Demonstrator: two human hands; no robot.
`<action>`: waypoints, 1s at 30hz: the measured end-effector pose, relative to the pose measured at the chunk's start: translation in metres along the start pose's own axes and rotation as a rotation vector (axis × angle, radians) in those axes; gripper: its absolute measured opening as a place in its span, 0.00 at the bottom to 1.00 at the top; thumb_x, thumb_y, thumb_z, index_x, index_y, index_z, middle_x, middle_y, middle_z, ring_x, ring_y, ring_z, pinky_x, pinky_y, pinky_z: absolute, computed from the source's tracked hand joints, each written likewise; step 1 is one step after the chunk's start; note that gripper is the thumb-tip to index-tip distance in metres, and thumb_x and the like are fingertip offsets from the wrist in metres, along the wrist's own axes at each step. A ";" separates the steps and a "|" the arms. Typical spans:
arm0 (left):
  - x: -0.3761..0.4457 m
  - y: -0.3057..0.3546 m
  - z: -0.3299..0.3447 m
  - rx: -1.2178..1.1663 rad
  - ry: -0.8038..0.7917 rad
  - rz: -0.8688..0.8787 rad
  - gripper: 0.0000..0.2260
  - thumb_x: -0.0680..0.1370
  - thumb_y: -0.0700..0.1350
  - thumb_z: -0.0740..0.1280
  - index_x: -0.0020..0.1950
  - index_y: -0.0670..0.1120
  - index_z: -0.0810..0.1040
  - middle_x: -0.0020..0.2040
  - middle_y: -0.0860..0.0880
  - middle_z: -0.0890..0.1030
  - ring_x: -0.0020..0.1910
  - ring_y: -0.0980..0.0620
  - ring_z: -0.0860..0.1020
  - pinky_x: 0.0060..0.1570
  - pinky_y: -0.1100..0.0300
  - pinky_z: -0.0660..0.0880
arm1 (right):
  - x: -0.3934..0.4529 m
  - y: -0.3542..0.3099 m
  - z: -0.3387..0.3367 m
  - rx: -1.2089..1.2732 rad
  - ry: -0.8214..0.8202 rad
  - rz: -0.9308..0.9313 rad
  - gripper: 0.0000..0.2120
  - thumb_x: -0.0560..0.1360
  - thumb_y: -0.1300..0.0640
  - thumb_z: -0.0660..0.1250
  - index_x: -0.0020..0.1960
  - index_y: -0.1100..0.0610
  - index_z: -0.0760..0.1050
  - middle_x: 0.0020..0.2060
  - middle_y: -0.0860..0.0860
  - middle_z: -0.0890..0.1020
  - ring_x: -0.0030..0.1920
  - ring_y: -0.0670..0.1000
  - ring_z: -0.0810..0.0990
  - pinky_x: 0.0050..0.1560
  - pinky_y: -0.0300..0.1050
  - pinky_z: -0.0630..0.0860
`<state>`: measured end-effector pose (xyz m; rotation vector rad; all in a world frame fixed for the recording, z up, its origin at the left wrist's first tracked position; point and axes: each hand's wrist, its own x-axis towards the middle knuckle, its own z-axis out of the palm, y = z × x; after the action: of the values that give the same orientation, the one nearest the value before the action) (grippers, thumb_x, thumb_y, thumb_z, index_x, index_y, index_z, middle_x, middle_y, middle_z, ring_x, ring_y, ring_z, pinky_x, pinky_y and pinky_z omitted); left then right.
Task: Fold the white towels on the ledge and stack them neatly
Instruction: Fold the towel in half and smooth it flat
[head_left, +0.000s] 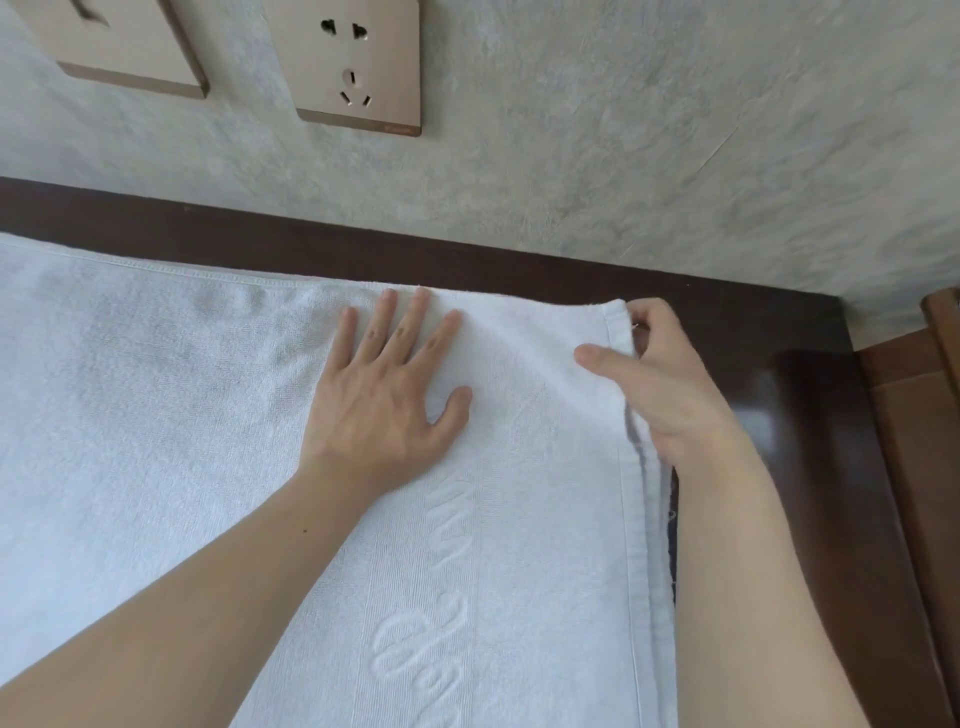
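towel: a white towel (182, 415) is lying spread out on the dark wood ledge (810, 415), covering most of it from the left edge of the shot over to near the right end. There's at least a double layer showing along its right edge, so it's looking folded over there. A raised woven script is running down the cloth toward the bottom, too hard to read.

left hand: the left hand (384, 400) is lying flat on top of the towel, palm down, fingers straight and spread a bit, tips reaching almost to the far edge. Not gripping anything, just pressing the cloth.

right hand: the right hand (660, 379) is pinching the towel's far right corner, thumb sitting on top of the cloth and fingers curling under the hem. The corner is sitting slightly lifted off the ledge.

ledge: glossy dark brown, a bare strip is showing along the wall and at the right end beside the towel.

wall: grey textured wall (623, 130) behind the ledge, with a gold socket (358, 67) and a second gold plate (119, 47) left of it, partly cut off.

right side: some lighter brown wood (930, 415) is peeking in past the ledge, can't tell what it is.
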<state>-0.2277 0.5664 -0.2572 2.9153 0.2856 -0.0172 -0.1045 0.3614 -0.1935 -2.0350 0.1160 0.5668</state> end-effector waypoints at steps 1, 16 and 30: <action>0.000 0.000 0.000 0.002 -0.002 0.003 0.32 0.81 0.65 0.48 0.83 0.56 0.49 0.83 0.49 0.51 0.82 0.46 0.46 0.79 0.43 0.46 | 0.004 0.003 0.000 -0.049 0.063 -0.033 0.20 0.73 0.58 0.75 0.59 0.47 0.70 0.53 0.48 0.79 0.53 0.48 0.80 0.52 0.44 0.78; 0.000 0.000 -0.001 0.011 -0.003 0.005 0.32 0.81 0.65 0.48 0.83 0.55 0.51 0.83 0.49 0.52 0.82 0.46 0.47 0.79 0.42 0.48 | 0.024 0.041 0.021 -0.538 0.653 -0.420 0.18 0.76 0.67 0.65 0.64 0.56 0.75 0.61 0.55 0.74 0.60 0.56 0.75 0.59 0.47 0.64; -0.001 0.000 -0.001 0.006 0.004 0.004 0.32 0.80 0.64 0.49 0.82 0.54 0.54 0.83 0.48 0.54 0.82 0.45 0.49 0.79 0.42 0.48 | -0.006 0.043 0.039 -0.507 0.400 -0.430 0.13 0.70 0.61 0.72 0.49 0.53 0.70 0.52 0.50 0.74 0.50 0.50 0.68 0.56 0.47 0.66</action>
<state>-0.2282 0.5662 -0.2558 2.9219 0.2802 -0.0112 -0.1369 0.3717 -0.2413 -2.5460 -0.2496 -0.1031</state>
